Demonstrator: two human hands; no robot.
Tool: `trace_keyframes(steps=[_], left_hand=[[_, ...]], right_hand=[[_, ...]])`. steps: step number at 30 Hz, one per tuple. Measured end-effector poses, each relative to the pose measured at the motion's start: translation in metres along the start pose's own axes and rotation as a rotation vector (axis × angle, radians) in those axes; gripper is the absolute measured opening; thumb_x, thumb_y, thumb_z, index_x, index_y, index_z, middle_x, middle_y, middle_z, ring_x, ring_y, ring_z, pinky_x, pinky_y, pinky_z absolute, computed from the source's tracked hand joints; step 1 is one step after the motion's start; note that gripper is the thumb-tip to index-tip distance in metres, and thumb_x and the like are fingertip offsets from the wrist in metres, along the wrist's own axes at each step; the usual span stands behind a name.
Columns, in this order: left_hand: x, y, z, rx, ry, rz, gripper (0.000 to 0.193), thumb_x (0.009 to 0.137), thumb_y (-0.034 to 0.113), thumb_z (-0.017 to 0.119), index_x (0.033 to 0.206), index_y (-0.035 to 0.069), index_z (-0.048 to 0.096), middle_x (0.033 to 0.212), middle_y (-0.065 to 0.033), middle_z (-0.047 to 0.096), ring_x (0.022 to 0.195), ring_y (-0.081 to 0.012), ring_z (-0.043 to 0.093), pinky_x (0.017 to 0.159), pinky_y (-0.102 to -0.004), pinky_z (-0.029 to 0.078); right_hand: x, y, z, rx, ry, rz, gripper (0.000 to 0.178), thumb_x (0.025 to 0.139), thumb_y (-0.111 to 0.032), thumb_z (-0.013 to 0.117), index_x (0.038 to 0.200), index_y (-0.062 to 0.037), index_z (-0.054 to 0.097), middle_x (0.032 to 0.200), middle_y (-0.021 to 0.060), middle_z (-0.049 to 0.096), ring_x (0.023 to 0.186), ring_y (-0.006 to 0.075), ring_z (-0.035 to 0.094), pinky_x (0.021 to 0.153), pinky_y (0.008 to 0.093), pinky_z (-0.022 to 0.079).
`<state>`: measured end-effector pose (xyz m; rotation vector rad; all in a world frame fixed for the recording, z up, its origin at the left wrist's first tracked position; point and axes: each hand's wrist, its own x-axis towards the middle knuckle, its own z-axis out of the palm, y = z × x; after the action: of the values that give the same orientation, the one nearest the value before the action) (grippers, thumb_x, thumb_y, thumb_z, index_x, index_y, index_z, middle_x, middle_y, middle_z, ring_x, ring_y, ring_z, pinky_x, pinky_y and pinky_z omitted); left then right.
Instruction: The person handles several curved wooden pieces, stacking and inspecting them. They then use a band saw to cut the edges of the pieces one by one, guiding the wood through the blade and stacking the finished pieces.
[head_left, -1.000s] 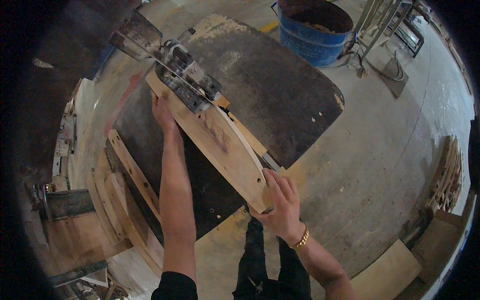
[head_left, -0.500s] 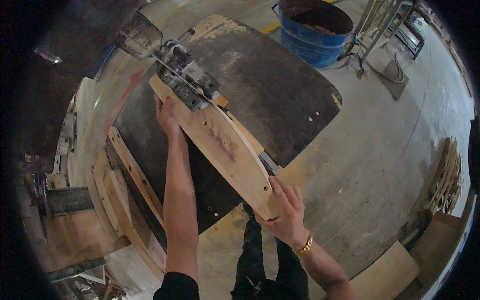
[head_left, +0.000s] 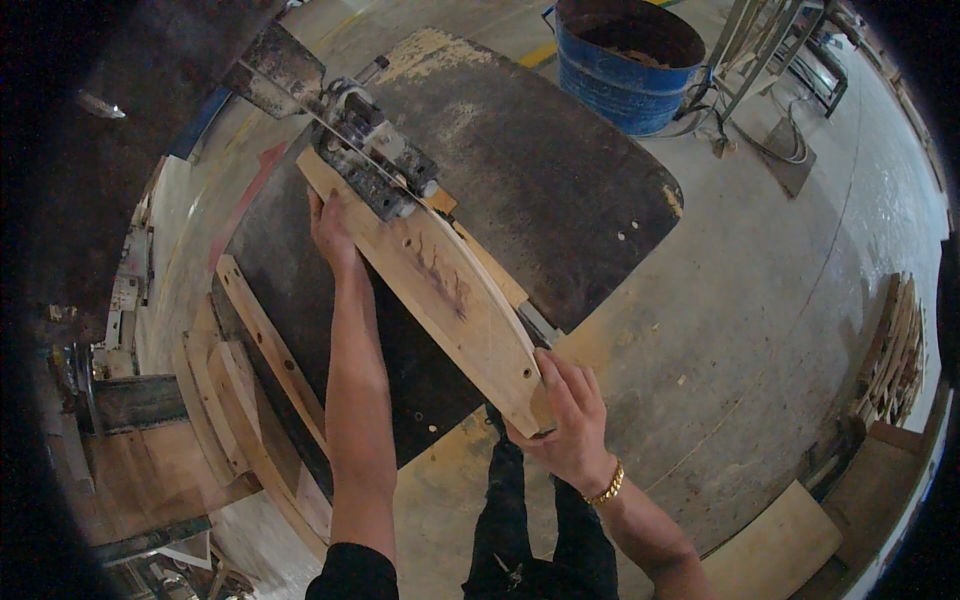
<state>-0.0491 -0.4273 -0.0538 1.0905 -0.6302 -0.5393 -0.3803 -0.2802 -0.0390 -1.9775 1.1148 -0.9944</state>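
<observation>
A long wooden board (head_left: 450, 310) with a curved right edge, two holes and a dark stain lies slantwise on a dark machine table (head_left: 560, 150). Its far part touches the metal blade guide (head_left: 375, 150) of what looks like a band saw. My left hand (head_left: 335, 235) grips the board's left edge close to the far end, just left of the guide; some fingers are hidden. Around the near end, my right hand (head_left: 570, 415) is closed, with the thumb side underneath out of sight. A thin strip of wood (head_left: 487, 262) runs along the curved edge.
Several curved wooden pieces (head_left: 270, 450) are stacked at the left, beside a narrow drilled strip (head_left: 275, 345). Beyond the table stands a blue metal tub (head_left: 625, 90). A bundle of thin sticks (head_left: 892, 355) and a pale panel (head_left: 775, 550) sit at the right.
The board has slid slightly away from me and to the left along the guide. Both hands keep their grip, and the right hand has moved forward a little with it.
</observation>
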Motion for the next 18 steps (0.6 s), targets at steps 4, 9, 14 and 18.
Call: trace_keyframes(steps=[4,9,14,18], left_hand=[[-0.001,-0.002,0.004,0.046,0.055,-0.017,0.053,0.086,0.013,0.056,0.135,0.0,0.039,0.108,-0.0069,0.056,0.087,-0.0144,0.058,0.074,-0.0271,0.046],[0.0,-0.004,0.005,0.024,0.051,-0.021,0.055,0.085,0.011,0.056,0.136,-0.001,0.037,0.109,-0.0073,0.056,0.087,-0.0145,0.058,0.074,-0.0273,0.046],[0.005,-0.006,-0.004,-0.03,-0.047,0.011,0.053,0.086,0.011,0.056,0.135,-0.002,0.038,0.108,-0.0077,0.057,0.088,-0.0147,0.059,0.077,-0.0264,0.046],[0.008,-0.002,-0.006,0.027,0.008,0.0,0.052,0.086,0.011,0.056,0.133,-0.003,0.039,0.11,-0.0076,0.057,0.091,-0.0145,0.058,0.079,-0.026,0.045]], right_hand=[[0.002,0.0,0.0,-0.013,-0.001,0.014,0.082,0.052,-0.014,0.08,0.126,-0.0021,0.047,0.121,0.014,0.051,0.098,0.032,0.052,0.085,0.0386,0.046],[0.003,0.001,0.0,-0.01,0.0,0.006,0.083,0.051,-0.014,0.08,0.126,-0.0022,0.047,0.12,0.0141,0.051,0.097,0.0317,0.052,0.085,0.0385,0.046],[0.004,0.002,0.0,0.006,0.002,-0.014,0.082,0.051,-0.014,0.081,0.125,-0.0016,0.047,0.12,0.0142,0.052,0.097,0.0316,0.052,0.084,0.0384,0.046],[0.006,0.0,0.001,0.009,0.008,-0.029,0.082,0.051,-0.014,0.08,0.125,-0.0004,0.047,0.119,0.0146,0.052,0.096,0.032,0.052,0.084,0.0387,0.046]])
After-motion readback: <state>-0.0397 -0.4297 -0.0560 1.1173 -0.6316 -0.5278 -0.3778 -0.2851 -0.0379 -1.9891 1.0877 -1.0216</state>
